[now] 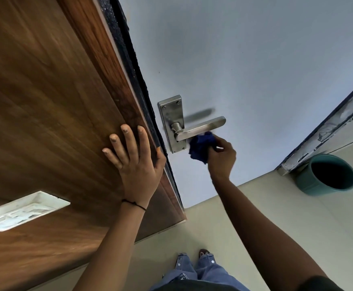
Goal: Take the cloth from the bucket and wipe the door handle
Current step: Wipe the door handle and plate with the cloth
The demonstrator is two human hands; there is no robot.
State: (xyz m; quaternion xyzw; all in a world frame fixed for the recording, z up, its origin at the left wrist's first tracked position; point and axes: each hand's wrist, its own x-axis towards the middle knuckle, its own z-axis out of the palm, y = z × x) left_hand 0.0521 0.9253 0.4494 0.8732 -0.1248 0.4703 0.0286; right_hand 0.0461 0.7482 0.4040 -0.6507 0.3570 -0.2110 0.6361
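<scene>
A steel lever door handle (pixel 203 127) on a steel backplate (pixel 170 114) is mounted on the pale grey door (pixel 245 59). My right hand (pixel 221 156) is shut on a crumpled dark blue cloth (pixel 200 147), which presses against the underside of the lever near its pivot. My left hand (pixel 135 158) lies flat with fingers spread on the brown wooden panel (pixel 45 101) beside the door's edge, holding nothing. A teal bucket (pixel 328 175) stands on the floor at the right, by the door frame; its inside looks dark.
A white switch plate (pixel 22 211) is set into the wooden panel at lower left. Beige floor tiles (pixel 245 217) spread below, with my feet and jeans (pixel 194 267) at the bottom. The door frame's worn base (pixel 318 131) runs diagonally at right.
</scene>
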